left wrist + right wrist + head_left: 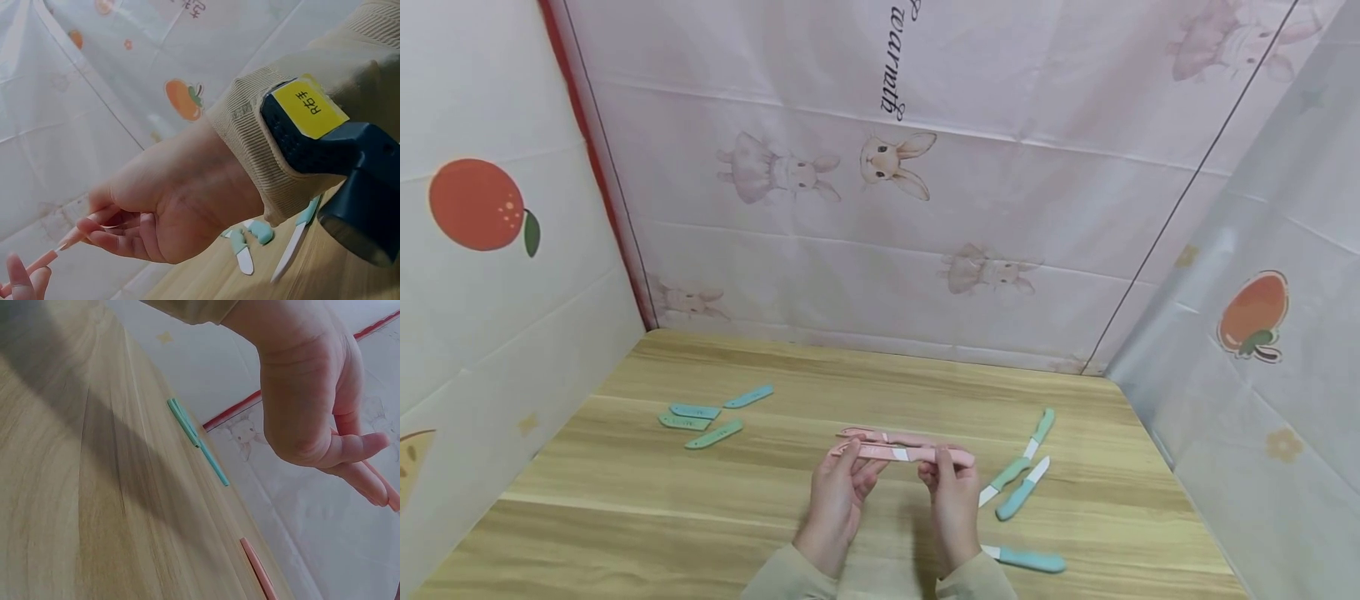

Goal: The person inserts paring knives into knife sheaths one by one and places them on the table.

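My left hand [838, 496] pinches a pink blade cover [874, 452] between thumb and fingers. With thumb and fingers my right hand [953, 496] holds the pink handle [958, 458] of a paring knife. A short stretch of white blade [901, 454] shows between cover and handle, the rest being hidden in the cover. Just behind, a second pink knife [917, 439] lies on the table, partly hidden by the held one. The left wrist view shows the right hand [169, 206] large; the right wrist view shows the left hand [319, 419].
Green and blue blade covers [695, 412] lie in a loose group at left. Right of the hands are several bare white-bladed knives with green handles [1011, 472] and blue handles [1033, 561]. Printed cloth walls [850, 275] enclose the wooden table [625, 500].
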A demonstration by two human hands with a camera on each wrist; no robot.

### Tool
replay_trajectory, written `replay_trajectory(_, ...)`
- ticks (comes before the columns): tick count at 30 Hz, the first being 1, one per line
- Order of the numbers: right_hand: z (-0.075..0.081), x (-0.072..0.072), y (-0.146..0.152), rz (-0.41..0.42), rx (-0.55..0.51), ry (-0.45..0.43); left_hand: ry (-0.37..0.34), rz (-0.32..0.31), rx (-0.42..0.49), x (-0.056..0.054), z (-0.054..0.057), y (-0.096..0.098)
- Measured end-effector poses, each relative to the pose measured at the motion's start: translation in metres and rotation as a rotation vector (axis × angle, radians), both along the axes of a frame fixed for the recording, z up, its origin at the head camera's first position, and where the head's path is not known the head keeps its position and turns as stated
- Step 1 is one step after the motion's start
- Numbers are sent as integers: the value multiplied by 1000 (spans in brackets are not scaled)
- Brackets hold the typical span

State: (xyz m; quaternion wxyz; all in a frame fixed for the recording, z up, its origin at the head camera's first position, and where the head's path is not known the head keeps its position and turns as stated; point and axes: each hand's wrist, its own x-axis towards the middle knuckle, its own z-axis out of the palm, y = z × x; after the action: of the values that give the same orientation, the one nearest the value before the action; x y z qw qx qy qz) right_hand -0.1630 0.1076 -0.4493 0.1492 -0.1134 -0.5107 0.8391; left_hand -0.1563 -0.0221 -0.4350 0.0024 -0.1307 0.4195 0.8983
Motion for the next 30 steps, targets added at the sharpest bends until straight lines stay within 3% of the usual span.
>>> replay_trajectory(12,-3,-1,2,2,43,-24,1,2,6,-1,-3,3)
replay_trajectory(21,-5,0,0,-1,17,-5,29,-10,3,0,-4,5)
replay_trajectory(30,-4,2,0,-4,6,3,0,-18,-13,1,-4,8)
